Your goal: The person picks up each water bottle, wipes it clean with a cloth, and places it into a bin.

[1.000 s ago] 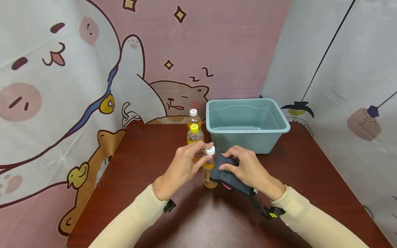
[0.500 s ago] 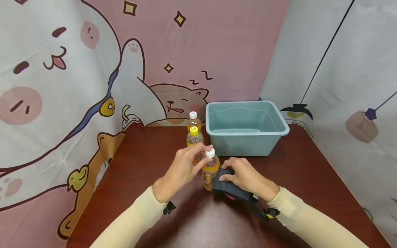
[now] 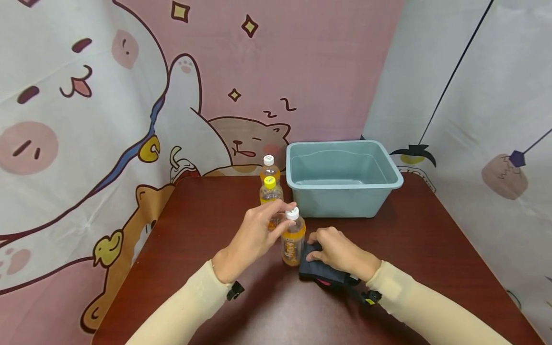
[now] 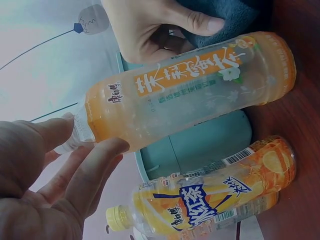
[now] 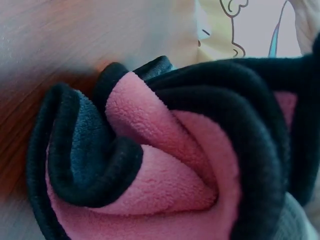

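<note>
An upright plastic tea bottle with a white cap and orange label stands on the table. My left hand pinches it at the cap and neck between thumb and fingers; the left wrist view shows them around the neck. My right hand grips a bunched dark cloth at the right of the bottle's lower part. Whether the cloth touches the bottle cannot be told. Seen from the right wrist, the folded cloth shows a pink fleecy side and dark edging; the right fingers are hidden there.
Just behind the held bottle stands a yellow-capped bottle, with a white-capped bottle behind that one. A grey-green plastic bin sits at the back right of the brown table. A cartoon-printed cloth hangs behind.
My right hand has moved down along the bottle with the cloth, uncovering more of the bottle's label. My left hand keeps its hold at the cap.
</note>
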A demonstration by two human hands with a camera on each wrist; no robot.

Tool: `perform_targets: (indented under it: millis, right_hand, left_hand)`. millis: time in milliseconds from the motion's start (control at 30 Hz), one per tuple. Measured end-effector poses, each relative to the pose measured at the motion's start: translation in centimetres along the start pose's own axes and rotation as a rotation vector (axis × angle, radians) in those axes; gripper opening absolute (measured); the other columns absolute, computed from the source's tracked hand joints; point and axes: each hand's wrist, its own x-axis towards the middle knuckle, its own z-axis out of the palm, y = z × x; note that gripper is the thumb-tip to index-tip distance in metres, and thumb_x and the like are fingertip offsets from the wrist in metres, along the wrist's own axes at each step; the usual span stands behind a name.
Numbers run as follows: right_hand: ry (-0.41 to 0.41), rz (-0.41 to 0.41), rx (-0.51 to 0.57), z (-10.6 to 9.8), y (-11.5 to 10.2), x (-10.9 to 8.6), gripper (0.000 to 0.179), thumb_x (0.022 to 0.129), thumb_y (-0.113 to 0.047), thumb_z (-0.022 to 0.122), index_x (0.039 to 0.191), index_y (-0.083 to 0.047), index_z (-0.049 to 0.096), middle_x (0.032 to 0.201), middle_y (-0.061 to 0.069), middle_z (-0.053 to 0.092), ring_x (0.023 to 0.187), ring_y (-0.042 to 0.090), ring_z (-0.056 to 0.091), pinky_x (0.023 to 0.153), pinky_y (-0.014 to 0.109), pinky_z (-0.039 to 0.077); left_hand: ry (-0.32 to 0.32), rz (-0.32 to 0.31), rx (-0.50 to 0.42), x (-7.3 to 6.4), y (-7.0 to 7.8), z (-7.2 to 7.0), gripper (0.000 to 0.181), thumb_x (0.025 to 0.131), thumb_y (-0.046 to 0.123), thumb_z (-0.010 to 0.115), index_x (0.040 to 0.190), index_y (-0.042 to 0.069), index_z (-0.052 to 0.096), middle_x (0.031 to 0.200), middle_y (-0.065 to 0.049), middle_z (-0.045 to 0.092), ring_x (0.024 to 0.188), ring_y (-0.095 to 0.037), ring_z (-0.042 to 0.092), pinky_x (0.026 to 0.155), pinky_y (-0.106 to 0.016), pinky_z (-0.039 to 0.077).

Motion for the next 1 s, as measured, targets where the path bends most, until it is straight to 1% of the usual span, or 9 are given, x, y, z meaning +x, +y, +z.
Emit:
perform_targets:
  millis: [167,367,467,567,633,733,867,933,1000]
  right_hand:
    - [0.033,0.021,0.049,-0.4,0.1,-0.1,0.03,0.094,-0.027,0.101,0.113,-0.008,0.088,0.108,0.003,0.089,0.096,0.012,0.082,0.079,0.028,0.067]
    - [0.153,0.02,0.123,-1.3,-0.1,-0.4,0.031,0.096,-0.027,0.099,0.119,-0.01,0.089,0.11,0.0,0.088,0.099,0.012,0.082,0.084,0.031,0.068]
    - [0.213,0.015,0.146,-1.8,-0.4,-0.7,0.033,0.096,-0.027,0.099,0.123,-0.011,0.089,0.114,0.001,0.088,0.098,0.011,0.079,0.084,0.03,0.066]
    - [0.266,0.006,0.157,-2.3,-0.7,-0.8,0.037,0.095,-0.027,0.099,0.127,-0.011,0.088,0.117,0.001,0.087,0.098,0.011,0.077,0.082,0.029,0.064]
    - [0.295,-0.003,0.162,-2.6,-0.8,-0.9,0.039,0.095,-0.027,0.099,0.129,-0.012,0.088,0.119,0.0,0.087,0.101,0.012,0.078,0.083,0.029,0.064]
    - [0.326,-0.017,0.169,-2.8,-1.0,-1.0,0.04,0.095,-0.026,0.099,0.131,-0.012,0.088,0.119,-0.001,0.086,0.105,0.014,0.08,0.085,0.031,0.066]
    - [0.366,-0.038,0.174,-3.3,-1.3,-1.0,0.041,0.095,-0.024,0.099,0.133,-0.013,0.088,0.12,-0.001,0.084,0.11,0.016,0.082,0.09,0.038,0.07]
    - [0.387,-0.055,0.172,-3.6,-1.4,-0.9,0.042,0.095,-0.024,0.099,0.134,-0.014,0.088,0.119,-0.001,0.083,0.109,0.016,0.081,0.091,0.04,0.071]
    - [0.408,-0.076,0.165,-3.8,-1.6,-0.8,0.043,0.094,-0.023,0.1,0.134,-0.014,0.087,0.119,-0.001,0.083,0.108,0.016,0.081,0.091,0.04,0.071]
  left_hand:
    - [-0.002,0.009,0.007,0.0,0.0,-0.1,0.037,0.1,0.011,0.092,0.132,0.01,0.073,0.146,-0.006,0.083,0.122,-0.022,0.086,0.1,-0.038,0.073]
    - [-0.004,0.005,0.008,0.3,0.2,-0.3,0.037,0.101,0.011,0.091,0.133,0.01,0.073,0.145,-0.005,0.083,0.124,-0.022,0.085,0.102,-0.037,0.072]
    - [-0.003,0.005,0.009,0.3,0.1,-0.3,0.037,0.101,0.011,0.092,0.132,0.01,0.072,0.144,-0.005,0.083,0.124,-0.022,0.085,0.102,-0.037,0.072]
    - [-0.003,0.007,0.005,0.2,0.0,-0.3,0.036,0.101,0.011,0.091,0.132,0.009,0.072,0.144,-0.006,0.083,0.123,-0.023,0.086,0.101,-0.039,0.072]
    - [-0.001,0.005,0.0,0.1,-0.1,-0.2,0.036,0.101,0.011,0.091,0.131,0.009,0.072,0.144,-0.007,0.083,0.123,-0.024,0.086,0.1,-0.04,0.073]
    - [-0.004,-0.001,-0.018,0.0,-0.3,-0.2,0.035,0.101,0.01,0.091,0.131,0.008,0.073,0.146,-0.008,0.083,0.122,-0.025,0.086,0.098,-0.044,0.073]
    - [-0.004,0.002,-0.029,0.0,-0.3,-0.1,0.035,0.1,0.009,0.092,0.13,0.008,0.073,0.144,-0.009,0.083,0.121,-0.026,0.087,0.097,-0.046,0.074]
    - [-0.003,0.001,-0.029,0.1,-0.3,-0.1,0.036,0.1,0.009,0.092,0.13,0.008,0.073,0.141,-0.009,0.084,0.12,-0.026,0.087,0.097,-0.045,0.074]
    - [-0.001,-0.004,-0.026,0.1,-0.3,-0.1,0.036,0.1,0.009,0.093,0.13,0.008,0.074,0.14,-0.008,0.084,0.118,-0.025,0.088,0.097,-0.044,0.074]
